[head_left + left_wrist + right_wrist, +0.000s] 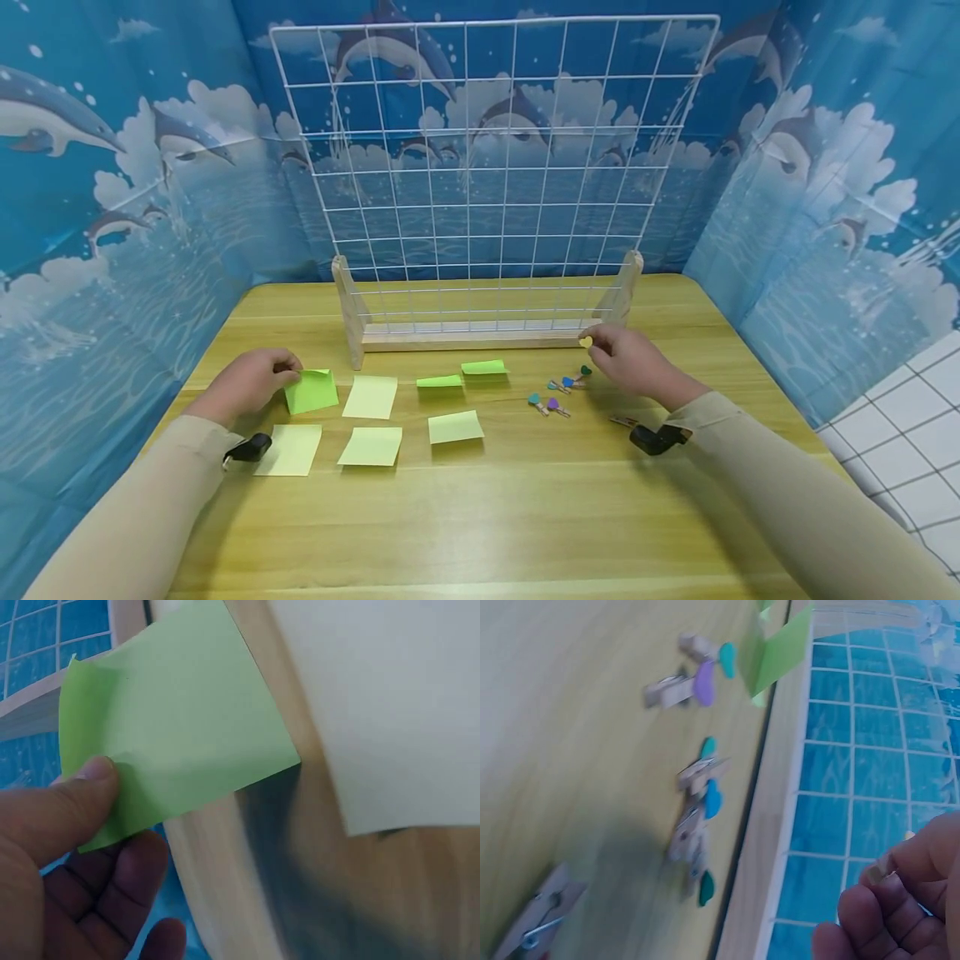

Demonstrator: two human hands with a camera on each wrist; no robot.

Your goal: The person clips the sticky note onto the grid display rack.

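Note:
My left hand (251, 385) pinches a bright green sticky note (311, 393) between thumb and fingers. In the left wrist view the same note (172, 712) is held by one edge, tilted over the tabletop. My right hand (633, 360) pinches a mini clothespin with a yellow heart (586, 342), near the right end of the rack's wooden base. Only the tip of that clothespin (878, 871) shows between the fingers in the right wrist view. Below this hand lie several mini clothespins (555, 407) with purple, teal, blue and dark green hearts.
A white wire grid (491, 167) stands upright in a wooden base (472, 337) at the back of the table (480, 533). Pale yellow notes (371, 397) and folded-up green notes (484, 367) lie left and centre. Another clothespin (622, 422) is by the right wrist. Printed curtains surround the table.

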